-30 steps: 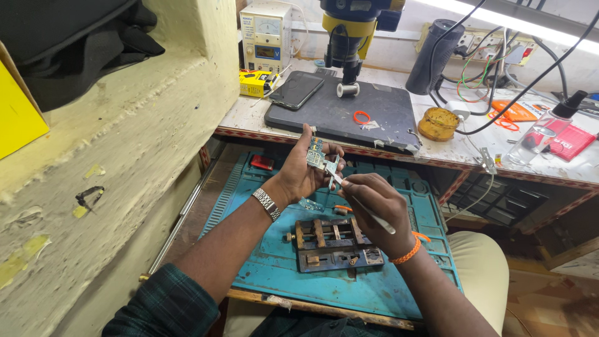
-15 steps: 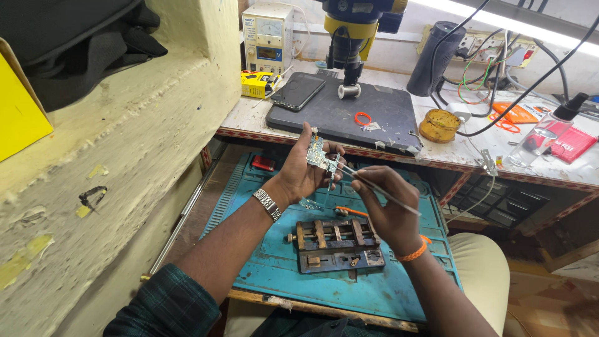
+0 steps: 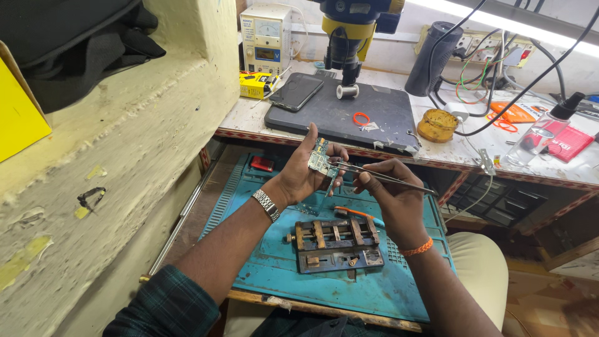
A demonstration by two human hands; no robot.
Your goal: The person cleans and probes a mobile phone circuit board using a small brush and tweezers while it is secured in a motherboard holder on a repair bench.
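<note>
Head view: left hand pinches a small circuit board by its edges, held up over the blue mat. Looks light, stiff and fragile, so edges are the safe hold. Right hand closes its grip on tweezers, tips at the board. Metal board holder and orange-handled brush lie just below. Worktop beyond carries microscope, phone.

Circuit board above clamp, seemingly on mat.
</note>
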